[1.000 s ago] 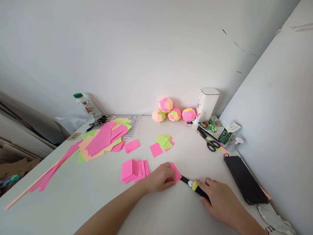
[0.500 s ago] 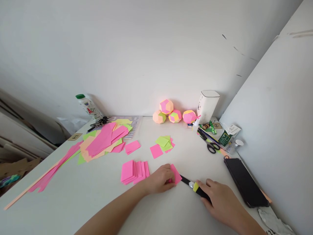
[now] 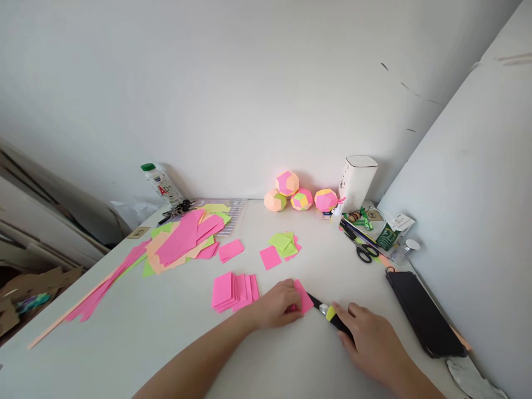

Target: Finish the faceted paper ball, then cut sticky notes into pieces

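Observation:
My left hand (image 3: 275, 304) presses down on a small pink paper square (image 3: 303, 296) on the white table (image 3: 137, 327), fingers curled over it. My right hand (image 3: 369, 342) grips a black and yellow utility knife (image 3: 330, 315), whose tip meets the right edge of that pink square. Just left of my left hand lies a fanned stack of pink squares (image 3: 234, 290).
Green and pink squares (image 3: 281, 245) lie farther back, with a heap of pink, orange and green sheets (image 3: 183, 239) at left. Paper balls (image 3: 300, 195), a white container (image 3: 357, 180), scissors (image 3: 363, 249), a bottle (image 3: 163, 185) and a black phone (image 3: 424, 317) are also here.
The view has shifted slightly, so everything sits a little farther right. Both hands, the knife and the pink square keep their places relative to each other.

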Tool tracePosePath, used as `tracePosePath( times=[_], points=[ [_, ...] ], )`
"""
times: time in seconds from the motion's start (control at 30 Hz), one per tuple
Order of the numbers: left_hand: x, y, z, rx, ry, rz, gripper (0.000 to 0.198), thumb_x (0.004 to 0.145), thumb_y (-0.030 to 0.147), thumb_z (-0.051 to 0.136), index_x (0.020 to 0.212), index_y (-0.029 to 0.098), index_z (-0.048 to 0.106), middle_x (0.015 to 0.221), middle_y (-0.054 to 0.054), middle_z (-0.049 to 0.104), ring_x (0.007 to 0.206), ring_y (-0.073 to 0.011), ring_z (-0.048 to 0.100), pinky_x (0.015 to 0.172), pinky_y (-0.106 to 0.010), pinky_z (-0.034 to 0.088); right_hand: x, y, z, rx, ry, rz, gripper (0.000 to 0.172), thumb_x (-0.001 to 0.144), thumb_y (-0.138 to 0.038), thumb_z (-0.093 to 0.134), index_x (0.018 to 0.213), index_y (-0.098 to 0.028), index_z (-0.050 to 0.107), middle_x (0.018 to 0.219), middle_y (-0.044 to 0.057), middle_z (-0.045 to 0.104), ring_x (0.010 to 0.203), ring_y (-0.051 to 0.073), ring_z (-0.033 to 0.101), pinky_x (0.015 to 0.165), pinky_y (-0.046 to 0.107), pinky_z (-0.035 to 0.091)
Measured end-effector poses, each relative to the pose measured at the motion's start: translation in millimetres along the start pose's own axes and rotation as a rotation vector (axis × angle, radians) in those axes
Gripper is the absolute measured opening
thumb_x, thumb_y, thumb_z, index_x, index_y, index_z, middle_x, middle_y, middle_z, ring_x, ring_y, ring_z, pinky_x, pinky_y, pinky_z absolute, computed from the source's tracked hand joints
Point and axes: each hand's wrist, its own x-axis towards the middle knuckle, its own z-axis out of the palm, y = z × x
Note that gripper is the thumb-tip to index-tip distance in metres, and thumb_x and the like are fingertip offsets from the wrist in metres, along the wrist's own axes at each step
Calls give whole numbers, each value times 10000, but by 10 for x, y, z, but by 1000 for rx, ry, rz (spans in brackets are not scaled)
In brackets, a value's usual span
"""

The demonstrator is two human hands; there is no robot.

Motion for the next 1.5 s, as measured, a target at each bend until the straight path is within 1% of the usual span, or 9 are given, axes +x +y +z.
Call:
tracePosePath(
  times=[0.3,0.53,0.67,0.8,1.07,1.27,1.5],
  points=[
    [5,21,-11,14,-28,-22,268,779,151,588,623,196,374,618,13,465,714,-161,423,637,-268,379,31,46,-8,9,-1,7,506,876,-204,453,1381,-209,493,1013,100,644,866,241,624,667,329,471],
    [10,27,-9,18,-23,-13,274,774,124,594,623,193,375,613,21,457,704,-154,424,638,-274,386,116,-30,-28,1,26,11,499,881,-205,451,1377,-208,499,1021,107,648,879,238,622,666,305,455],
    [5,16,1,41,-35,-35,278,781,132,599,622,193,379,613,20,453,705,-156,424,634,-278,388,163,-58,-28,8,36,15,498,884,-214,456,1380,-208,497,1023,107,646,857,230,625,649,296,451],
    [-2,7,10,46,-32,-37,290,774,119,612,622,190,375,619,26,457,694,-148,416,642,-270,375,201,-84,-45,1,36,23,492,891,-212,452,1379,-186,498,1030,118,644,876,240,626,650,301,450],
    [2,10,11,37,-23,-42,291,771,135,620,613,185,381,610,27,457,672,-142,403,647,-268,366,270,-138,-73,-5,32,24,489,893,-219,456,1379,-184,493,1034,113,641,883,236,618,635,289,428],
    [-1,-7,18,37,-33,-42,240,770,133,597,630,185,410,637,17,479,717,-153,436,632,-261,374,289,-172,-67,7,56,20,486,889,-224,475,1373,-184,498,1036,114,644,875,235,620,636,287,437],
    [-9,-9,21,44,-30,-25,254,792,137,578,629,189,390,637,21,474,700,-145,438,640,-267,388,316,-173,-57,29,67,5,492,900,-224,450,1386,-161,482,1052,120,640,893,238,621,662,298,458]
  ],
)
